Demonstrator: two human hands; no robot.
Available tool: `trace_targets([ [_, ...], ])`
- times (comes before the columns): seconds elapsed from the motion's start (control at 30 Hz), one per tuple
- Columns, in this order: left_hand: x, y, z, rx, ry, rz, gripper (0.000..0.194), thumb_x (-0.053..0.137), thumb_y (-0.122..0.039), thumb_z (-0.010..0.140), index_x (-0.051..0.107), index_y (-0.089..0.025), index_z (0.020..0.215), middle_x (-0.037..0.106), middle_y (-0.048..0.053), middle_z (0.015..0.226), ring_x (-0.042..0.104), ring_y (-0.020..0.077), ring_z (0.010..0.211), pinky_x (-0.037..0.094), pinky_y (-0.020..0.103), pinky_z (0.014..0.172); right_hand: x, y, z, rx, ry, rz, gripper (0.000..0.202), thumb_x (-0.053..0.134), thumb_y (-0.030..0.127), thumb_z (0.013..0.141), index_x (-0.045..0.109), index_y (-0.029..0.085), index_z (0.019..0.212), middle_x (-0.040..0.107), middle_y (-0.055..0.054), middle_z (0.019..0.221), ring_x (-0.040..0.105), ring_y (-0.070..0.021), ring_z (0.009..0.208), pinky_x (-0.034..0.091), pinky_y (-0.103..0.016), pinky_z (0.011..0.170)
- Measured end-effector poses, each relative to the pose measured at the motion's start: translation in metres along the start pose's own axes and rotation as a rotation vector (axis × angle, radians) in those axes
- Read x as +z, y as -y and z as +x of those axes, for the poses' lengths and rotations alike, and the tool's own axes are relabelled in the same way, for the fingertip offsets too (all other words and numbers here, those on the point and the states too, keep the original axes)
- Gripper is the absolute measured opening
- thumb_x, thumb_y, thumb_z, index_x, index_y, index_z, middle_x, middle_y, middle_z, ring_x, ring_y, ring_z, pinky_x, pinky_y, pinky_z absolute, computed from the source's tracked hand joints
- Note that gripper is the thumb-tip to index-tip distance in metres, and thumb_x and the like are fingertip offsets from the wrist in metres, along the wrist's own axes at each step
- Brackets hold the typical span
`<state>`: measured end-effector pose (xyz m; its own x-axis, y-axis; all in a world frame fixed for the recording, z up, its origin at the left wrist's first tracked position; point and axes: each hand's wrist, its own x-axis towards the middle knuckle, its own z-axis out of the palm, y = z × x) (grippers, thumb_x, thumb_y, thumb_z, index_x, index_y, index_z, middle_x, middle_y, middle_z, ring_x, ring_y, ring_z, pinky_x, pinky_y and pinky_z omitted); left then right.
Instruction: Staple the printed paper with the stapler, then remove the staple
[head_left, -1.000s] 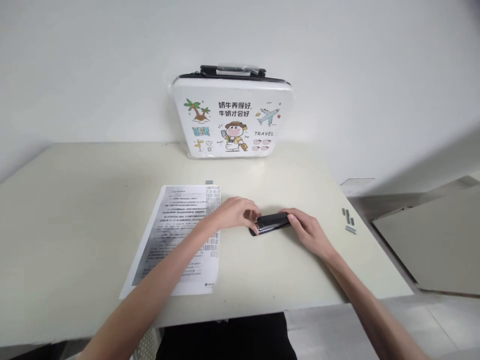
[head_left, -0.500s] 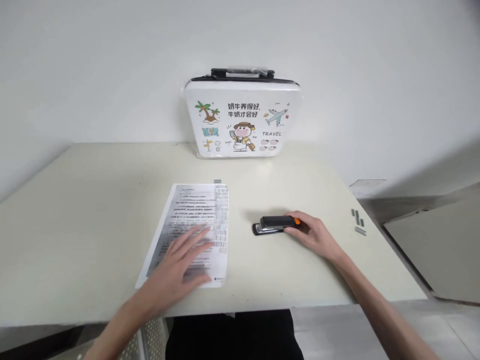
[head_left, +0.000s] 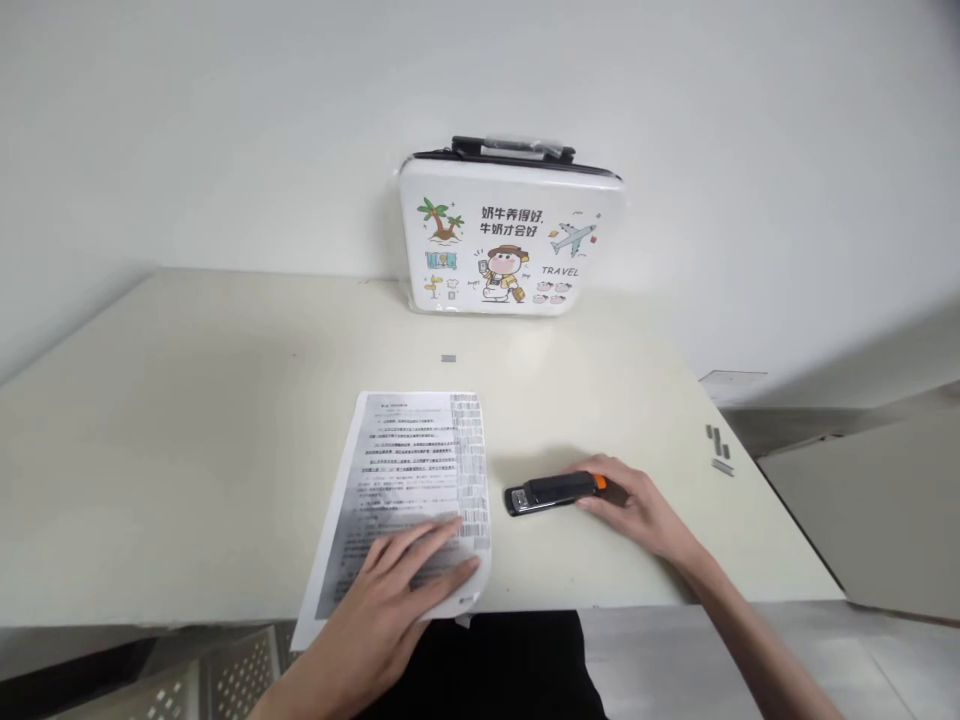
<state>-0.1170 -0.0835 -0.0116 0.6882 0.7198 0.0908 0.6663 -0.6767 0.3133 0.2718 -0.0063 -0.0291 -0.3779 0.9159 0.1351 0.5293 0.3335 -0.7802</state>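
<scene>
A sheet of printed paper [head_left: 409, 455] lies on the table, its near end reaching past the front edge. My left hand [head_left: 382, 605] rests on the sheet's lower part, fingers stretched out flat and thumb close to the right margin. The lower right corner curls slightly there. To the right of the paper is a black stapler [head_left: 555, 488] with an orange patch at its rear. My right hand [head_left: 637, 505] has its thumb and fingers around that rear end. The stapler's front points left, toward the paper but apart from it.
A white cartoon-printed case [head_left: 517, 240] with a dark handle stands against the wall at the back. One staple strip [head_left: 448, 358] lies beyond the paper. Several more staple strips [head_left: 716, 440] lie by the right edge of the table [head_left: 187, 450].
The paper has slid toward me and somewhat right, along with my left hand. The stapler has come slightly nearer and turned a little in my right hand. The view has shifted slightly.
</scene>
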Motion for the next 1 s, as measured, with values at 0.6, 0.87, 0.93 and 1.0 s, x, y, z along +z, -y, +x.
trace_targets([
  [0.6,0.019,-0.016,0.060,0.060,-0.060,-0.079,0.060,0.071,-0.028,0.100,0.053,-0.033,0.156,0.022,0.007,0.177,0.019,0.0374,0.163,0.032,0.062,0.127,-0.013,0.017,-0.002,0.060,0.103,-0.086,0.030,0.066,0.048,0.101,0.071,0.028,0.123,0.077,-0.007,0.119,0.071,-0.0255,0.106,0.059,-0.041,0.092],
  [0.87,0.016,-0.008,0.071,0.093,-0.102,-0.238,0.028,0.055,-0.035,0.109,0.073,-0.027,0.130,0.045,0.008,0.166,0.034,0.0317,0.158,0.040,0.052,0.125,0.003,0.058,0.020,0.036,-0.037,-0.203,0.036,0.047,0.048,0.109,0.066,0.030,0.134,0.069,-0.007,0.137,0.061,-0.0268,0.131,0.052,-0.048,0.110],
  [0.93,0.015,-0.002,0.076,0.103,-0.127,-0.248,0.026,0.051,-0.030,0.111,0.075,-0.024,0.120,0.051,0.009,0.161,0.038,0.0295,0.156,0.040,0.050,0.125,0.018,0.069,0.030,0.039,-0.051,-0.224,0.039,0.039,0.047,0.111,0.065,0.029,0.134,0.069,-0.007,0.139,0.059,-0.0263,0.134,0.049,-0.049,0.115],
  [1.0,0.017,0.003,0.080,0.109,-0.131,-0.240,0.024,0.053,-0.031,0.110,0.073,-0.023,0.120,0.051,0.010,0.161,0.038,0.0301,0.156,0.039,0.052,0.126,0.032,0.076,0.040,0.033,-0.049,-0.268,0.042,0.035,0.047,0.112,0.065,0.028,0.135,0.067,-0.007,0.142,0.055,-0.0266,0.140,0.044,-0.051,0.120],
])
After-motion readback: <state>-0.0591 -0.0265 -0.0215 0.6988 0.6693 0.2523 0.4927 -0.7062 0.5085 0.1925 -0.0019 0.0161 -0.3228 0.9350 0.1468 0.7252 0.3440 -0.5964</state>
